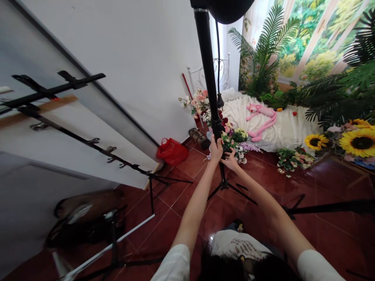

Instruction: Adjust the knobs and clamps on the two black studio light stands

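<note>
A black light stand (207, 66) rises upright in front of me, with a dark lamp head (231, 9) at its top, cut off by the frame edge. My left hand (216, 149) is closed around the pole at about mid-height. Just to its right and slightly lower, my right hand (230, 160) has its fingers bent around a dark knob on the stand's collar, which they partly hide. A black cable with a plug (220, 100) hangs beside the pole. The tripod legs (224, 184) are spread on the tiled floor.
Flowers and a pink plush toy (265, 113) lie around a white draped bed (293, 128) behind the stand. A red bag (172, 151) sits by the wall. Left is a backdrop stand (79, 134) with clamps; right, another black stand leg (328, 207) and sunflowers (359, 142).
</note>
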### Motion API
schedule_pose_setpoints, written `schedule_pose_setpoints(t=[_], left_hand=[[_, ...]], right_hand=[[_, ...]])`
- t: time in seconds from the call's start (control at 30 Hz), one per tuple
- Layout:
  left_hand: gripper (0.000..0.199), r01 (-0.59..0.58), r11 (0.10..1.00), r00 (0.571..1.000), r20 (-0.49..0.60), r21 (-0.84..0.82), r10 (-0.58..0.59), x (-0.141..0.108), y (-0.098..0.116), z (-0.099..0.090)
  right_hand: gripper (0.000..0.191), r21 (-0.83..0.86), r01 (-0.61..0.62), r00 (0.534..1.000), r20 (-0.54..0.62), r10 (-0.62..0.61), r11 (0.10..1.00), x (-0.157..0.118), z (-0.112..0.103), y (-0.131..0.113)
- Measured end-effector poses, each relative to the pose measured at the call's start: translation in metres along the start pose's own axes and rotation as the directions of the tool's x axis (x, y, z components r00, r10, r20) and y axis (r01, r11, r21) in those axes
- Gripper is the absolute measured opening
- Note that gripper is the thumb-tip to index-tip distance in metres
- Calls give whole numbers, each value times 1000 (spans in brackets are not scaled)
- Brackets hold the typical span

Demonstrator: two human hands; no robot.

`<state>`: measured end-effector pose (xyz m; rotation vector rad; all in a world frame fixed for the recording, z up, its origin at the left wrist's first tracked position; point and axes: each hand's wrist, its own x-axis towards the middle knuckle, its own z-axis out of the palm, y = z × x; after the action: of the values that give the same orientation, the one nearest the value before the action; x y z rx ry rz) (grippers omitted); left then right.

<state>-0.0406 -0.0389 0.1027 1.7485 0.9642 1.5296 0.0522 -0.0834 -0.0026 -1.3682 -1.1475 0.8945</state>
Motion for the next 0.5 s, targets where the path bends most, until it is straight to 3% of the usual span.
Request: schedule_pose_setpoints(t=[0.07, 0.2, 0.3, 0.5], left_hand=[[51, 6, 1000, 1000, 5, -7, -6, 0, -1, 0], [52, 23, 999, 1000, 10, -24, -23, 0, -2, 1], [53, 32, 999, 999, -2, -30, -33, 0, -1, 1], [53, 23, 999, 1000, 5, -44, -23, 0, 2, 1]], right_hand=[[102, -82, 88, 996, -27, -91, 993, -3, -8, -7], [69, -294, 264, 963, 23, -270, 918, -7, -19, -24], [51, -379, 233, 969, 15, -245, 896, -6, -20, -33], [47, -545, 217, 975, 76, -210, 810, -1, -22, -36]])
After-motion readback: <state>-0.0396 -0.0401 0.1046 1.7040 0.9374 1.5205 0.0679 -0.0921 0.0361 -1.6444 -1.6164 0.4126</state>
